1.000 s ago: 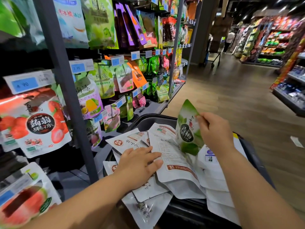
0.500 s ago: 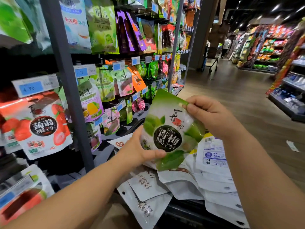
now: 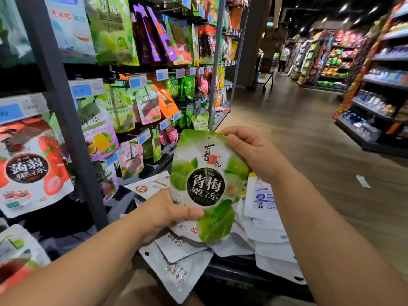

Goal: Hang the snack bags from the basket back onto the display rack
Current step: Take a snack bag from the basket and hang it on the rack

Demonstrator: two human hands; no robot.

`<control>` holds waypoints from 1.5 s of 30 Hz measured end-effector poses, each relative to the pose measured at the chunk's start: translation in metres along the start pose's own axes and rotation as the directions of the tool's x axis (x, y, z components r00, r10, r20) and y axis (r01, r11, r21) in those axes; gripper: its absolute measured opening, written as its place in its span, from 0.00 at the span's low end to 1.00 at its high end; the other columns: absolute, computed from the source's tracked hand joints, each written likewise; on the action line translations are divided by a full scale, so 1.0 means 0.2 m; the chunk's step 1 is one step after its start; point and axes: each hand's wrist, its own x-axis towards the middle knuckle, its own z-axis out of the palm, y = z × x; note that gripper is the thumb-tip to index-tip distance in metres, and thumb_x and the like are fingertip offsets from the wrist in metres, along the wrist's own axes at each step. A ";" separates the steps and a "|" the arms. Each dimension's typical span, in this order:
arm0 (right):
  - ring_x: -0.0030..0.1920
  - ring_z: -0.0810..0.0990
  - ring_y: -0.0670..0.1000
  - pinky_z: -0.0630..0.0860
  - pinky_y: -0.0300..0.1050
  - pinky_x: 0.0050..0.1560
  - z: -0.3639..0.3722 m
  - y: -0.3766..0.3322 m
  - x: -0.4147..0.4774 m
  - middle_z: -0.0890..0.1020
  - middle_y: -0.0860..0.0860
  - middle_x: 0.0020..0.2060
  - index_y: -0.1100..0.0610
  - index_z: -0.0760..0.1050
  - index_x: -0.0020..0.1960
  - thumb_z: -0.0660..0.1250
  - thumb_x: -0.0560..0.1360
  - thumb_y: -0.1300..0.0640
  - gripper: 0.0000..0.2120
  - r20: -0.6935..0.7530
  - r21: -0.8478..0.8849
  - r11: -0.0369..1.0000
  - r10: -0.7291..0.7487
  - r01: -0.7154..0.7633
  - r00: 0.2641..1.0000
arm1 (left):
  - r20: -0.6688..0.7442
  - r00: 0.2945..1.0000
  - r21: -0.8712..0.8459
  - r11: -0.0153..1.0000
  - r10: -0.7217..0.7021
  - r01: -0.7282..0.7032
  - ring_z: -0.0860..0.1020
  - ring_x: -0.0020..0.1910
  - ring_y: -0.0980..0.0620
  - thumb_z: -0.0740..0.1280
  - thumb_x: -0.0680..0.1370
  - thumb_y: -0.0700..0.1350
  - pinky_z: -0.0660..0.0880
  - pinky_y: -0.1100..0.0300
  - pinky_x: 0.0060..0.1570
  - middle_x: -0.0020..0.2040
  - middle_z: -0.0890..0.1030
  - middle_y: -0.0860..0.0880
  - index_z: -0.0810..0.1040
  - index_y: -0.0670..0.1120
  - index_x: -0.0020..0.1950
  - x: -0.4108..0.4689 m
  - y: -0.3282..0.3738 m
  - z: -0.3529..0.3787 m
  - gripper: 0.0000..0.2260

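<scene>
Green snack bag [image 3: 207, 184] is held upright, front to the camera, above the basket [image 3: 234, 273]. Its top right corner is pinched in the right hand [image 3: 254, 151] grip. Its lower left edge is pinched in the left hand [image 3: 167, 214] grip, thumb laid across the front. White snack bags [image 3: 269, 237] are piled in the basket, some draped over its near edge. Display rack [image 3: 59, 107] is seen just left of the basket, hung with bags.

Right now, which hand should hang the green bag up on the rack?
Probably the right hand. It pinches the top corner of the green bag, the end that would go on a hook, while the left hand holds the lower part. The rack stands to the left, so it must reach across.
</scene>
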 end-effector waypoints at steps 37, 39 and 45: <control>0.76 0.61 0.46 0.58 0.45 0.75 -0.45 0.59 -0.62 0.57 0.38 0.78 0.37 0.65 0.74 0.67 0.74 0.36 0.30 -0.057 -0.731 0.507 0.622 -0.457 0.781 | -0.099 0.995 -0.130 0.991 0.020 -0.033 0.85 0.47 0.46 0.82 0.57 0.41 0.80 0.64 0.37 0.50 0.86 0.42 0.83 0.41 0.54 0.00 -0.04 0.03 0.26; 0.76 0.61 0.45 0.58 0.43 0.74 -0.45 0.60 -0.63 0.59 0.38 0.77 0.38 0.65 0.74 0.69 0.73 0.37 0.31 -0.082 -0.736 0.499 0.606 -0.458 0.791 | -0.103 0.994 -0.137 0.990 0.031 -0.045 0.85 0.50 0.45 0.84 0.55 0.48 0.80 0.62 0.40 0.51 0.86 0.42 0.84 0.42 0.54 0.01 -0.06 0.03 0.29; 0.75 0.62 0.45 0.58 0.40 0.73 -0.42 0.57 -0.63 0.63 0.39 0.76 0.42 0.65 0.75 0.74 0.69 0.38 0.37 -0.153 -0.755 0.454 0.578 -0.473 0.801 | -0.127 0.991 -0.142 0.988 0.034 -0.052 0.85 0.51 0.44 0.86 0.46 0.54 0.82 0.59 0.44 0.52 0.85 0.42 0.84 0.42 0.55 0.01 -0.06 0.03 0.40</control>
